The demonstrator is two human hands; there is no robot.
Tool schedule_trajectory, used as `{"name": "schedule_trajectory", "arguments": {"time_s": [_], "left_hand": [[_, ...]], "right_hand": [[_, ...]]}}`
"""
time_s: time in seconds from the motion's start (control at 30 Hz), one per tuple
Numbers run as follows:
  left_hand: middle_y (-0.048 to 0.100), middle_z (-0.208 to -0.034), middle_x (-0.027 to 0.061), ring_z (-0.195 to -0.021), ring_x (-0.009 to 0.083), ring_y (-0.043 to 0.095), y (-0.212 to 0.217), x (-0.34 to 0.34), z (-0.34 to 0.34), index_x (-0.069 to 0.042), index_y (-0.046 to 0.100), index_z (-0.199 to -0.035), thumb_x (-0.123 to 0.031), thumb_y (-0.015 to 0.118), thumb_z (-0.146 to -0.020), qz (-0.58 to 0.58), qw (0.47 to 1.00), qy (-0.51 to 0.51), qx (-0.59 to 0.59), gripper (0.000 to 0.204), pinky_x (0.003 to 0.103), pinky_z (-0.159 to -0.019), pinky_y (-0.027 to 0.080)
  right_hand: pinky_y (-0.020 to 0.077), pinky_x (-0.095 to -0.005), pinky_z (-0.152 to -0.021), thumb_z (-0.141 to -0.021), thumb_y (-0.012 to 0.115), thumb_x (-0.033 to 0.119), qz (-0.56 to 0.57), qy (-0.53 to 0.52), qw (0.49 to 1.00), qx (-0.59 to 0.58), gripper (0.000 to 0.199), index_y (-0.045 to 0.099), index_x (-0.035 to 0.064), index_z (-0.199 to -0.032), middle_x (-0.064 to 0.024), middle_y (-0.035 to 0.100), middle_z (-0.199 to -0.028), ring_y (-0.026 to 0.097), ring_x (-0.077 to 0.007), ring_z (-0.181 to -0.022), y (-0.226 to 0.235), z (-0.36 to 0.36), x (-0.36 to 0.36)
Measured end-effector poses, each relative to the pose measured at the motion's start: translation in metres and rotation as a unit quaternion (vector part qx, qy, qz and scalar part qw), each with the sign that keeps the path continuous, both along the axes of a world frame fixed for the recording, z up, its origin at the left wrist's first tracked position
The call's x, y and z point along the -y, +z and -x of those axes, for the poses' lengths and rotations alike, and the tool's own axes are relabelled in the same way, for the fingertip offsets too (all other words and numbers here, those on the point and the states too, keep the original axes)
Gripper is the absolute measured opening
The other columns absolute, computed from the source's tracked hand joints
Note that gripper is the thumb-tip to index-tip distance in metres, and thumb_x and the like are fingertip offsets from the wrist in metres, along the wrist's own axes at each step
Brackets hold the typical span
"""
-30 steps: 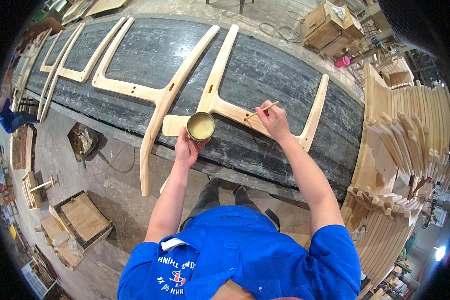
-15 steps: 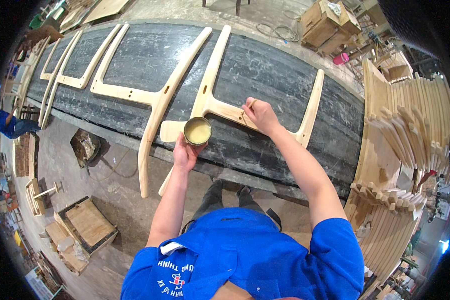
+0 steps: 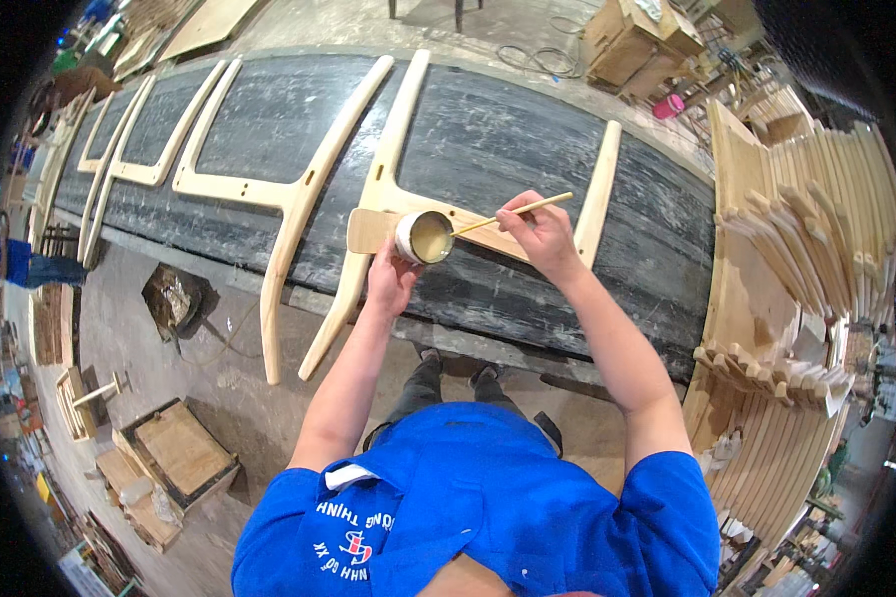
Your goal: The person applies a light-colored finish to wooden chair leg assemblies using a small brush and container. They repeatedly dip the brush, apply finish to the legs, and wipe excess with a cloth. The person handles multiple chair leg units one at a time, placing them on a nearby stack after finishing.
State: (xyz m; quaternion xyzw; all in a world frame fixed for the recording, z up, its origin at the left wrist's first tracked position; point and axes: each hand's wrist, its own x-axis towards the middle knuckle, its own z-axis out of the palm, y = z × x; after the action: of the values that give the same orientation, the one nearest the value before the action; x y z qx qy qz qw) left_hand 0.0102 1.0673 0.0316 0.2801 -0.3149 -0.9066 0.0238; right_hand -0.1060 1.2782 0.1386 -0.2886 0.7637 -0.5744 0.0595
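My left hand (image 3: 396,281) is closed around a small white cup (image 3: 405,239) of pale yellow, glue-like liquid, tilted to the right. A flat pale wooden piece with rounded corners (image 3: 370,230) juts out left of the cup and seems to be held along with it. Between thumb and fingers, my right hand (image 3: 542,237) pinches a thin wooden stick (image 3: 543,203), whose lower end reaches into the cup. Beneath both hands, a pale wooden chair-leg frame (image 3: 393,149) lies on the dark table (image 3: 508,119); small holes show in its crossbar.
More leg frames (image 3: 234,189) lie leftward along the table. Stacked curved wooden parts (image 3: 796,239) stand at the right. A wooden box (image 3: 177,453) and a dark container (image 3: 176,298) are on the floor at left. Another person in blue (image 3: 15,261) is at far left.
My right hand has turned and brought the stick from over the crossbar into the cup. My left hand has moved right and up with the cup, now tilted, and the flat piece.
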Motion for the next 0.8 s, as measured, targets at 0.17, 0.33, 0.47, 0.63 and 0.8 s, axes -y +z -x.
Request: {"name": "schedule_trajectory", "arguments": {"time_s": [0.17,0.33,0.47,0.63,0.8], "left_hand": [[0.053,-0.121,0.0056,-0.108,0.0215,0.052,0.021,-0.057,0.027,-0.011,0.045,-0.125,-0.037,0.031,-0.097,-0.013,0.996,-0.086,-0.016,0.041,0.04,-0.088,0.044],[0.05,-0.126,0.0092,-0.112,0.0255,0.05,0.025,-0.094,0.037,-0.01,0.041,-0.13,-0.039,0.027,-0.098,-0.077,0.988,-0.117,-0.064,0.046,0.042,-0.094,0.041],[0.048,-0.127,0.0106,-0.113,0.0263,0.049,0.018,-0.121,0.044,-0.009,0.041,-0.13,-0.042,0.027,-0.097,-0.062,0.988,-0.136,-0.039,0.048,0.043,-0.094,0.04],[0.046,-0.128,0.0119,-0.115,0.0277,0.046,0.004,-0.163,0.056,-0.007,0.039,-0.13,-0.042,0.028,-0.097,-0.108,0.985,-0.128,-0.032,0.049,0.046,-0.095,0.04],[0.045,-0.128,0.0125,-0.115,0.028,0.047,0.001,-0.202,0.068,-0.006,0.038,-0.13,-0.041,0.029,-0.097,-0.125,0.98,-0.15,-0.034,0.048,0.046,-0.095,0.041]], "right_hand": [[0.0467,-0.0244,-0.051,-0.088,0.059,0.018,0.056,-0.104,0.987,0.113,0.02,0.055,0.0011,-0.079,-0.0069,0.061,-0.066,0.058,-0.0113,-0.055,-0.032,-0.013,-0.038],[0.0483,-0.0247,-0.048,-0.089,0.057,0.017,0.294,-0.199,0.863,0.359,0.015,0.054,0.0045,-0.083,-0.008,0.061,-0.068,0.059,-0.0129,-0.054,-0.037,-0.021,-0.091],[0.0495,-0.0262,-0.058,-0.089,0.057,0.013,0.345,-0.175,0.861,0.33,0.01,0.054,0.0037,-0.086,-0.0088,0.062,-0.075,0.059,-0.0138,-0.062,-0.026,-0.026,-0.139],[0.051,-0.028,-0.061,-0.087,0.057,0.01,0.352,-0.194,0.853,0.332,0.006,0.055,0.0044,-0.088,-0.0073,0.062,-0.077,0.061,-0.0145,-0.064,-0.028,-0.028,-0.172],[0.0503,-0.0281,-0.052,-0.088,0.058,0.018,0.359,-0.279,0.802,0.388,0.013,0.054,0.007,-0.082,-0.0059,0.061,-0.07,0.058,-0.0129,-0.057,-0.059,-0.029,-0.192]]}}
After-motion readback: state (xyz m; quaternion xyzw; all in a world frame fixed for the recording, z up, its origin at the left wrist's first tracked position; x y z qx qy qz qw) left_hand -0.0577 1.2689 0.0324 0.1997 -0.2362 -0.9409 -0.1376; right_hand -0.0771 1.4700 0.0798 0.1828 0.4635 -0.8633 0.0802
